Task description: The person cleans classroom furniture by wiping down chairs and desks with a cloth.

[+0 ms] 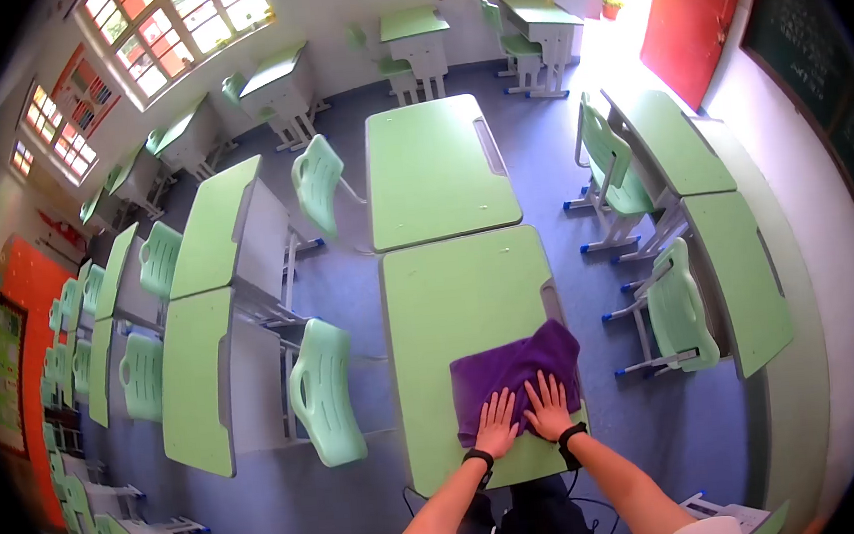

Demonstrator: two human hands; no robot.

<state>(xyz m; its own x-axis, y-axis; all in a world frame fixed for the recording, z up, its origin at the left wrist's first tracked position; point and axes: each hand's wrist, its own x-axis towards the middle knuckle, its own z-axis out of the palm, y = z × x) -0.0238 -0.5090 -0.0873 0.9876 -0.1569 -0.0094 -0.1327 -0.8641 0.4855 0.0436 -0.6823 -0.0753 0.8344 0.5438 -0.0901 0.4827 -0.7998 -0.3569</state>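
Step in hand: pressing down on the purple cloth [481, 378]. Left hand [497, 426] and right hand [549, 413] both palm-down on it, side by side, fingers spread, no pinch visible. Cloth lies at near right of green bench [459, 290], rumpled toward right. Moving it flat likely calls for even palm pressure.

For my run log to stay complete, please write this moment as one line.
left hand: flat on purple cloth | right hand: flat on purple cloth | purple cloth: rumpled, on green desk | wrists: black bands
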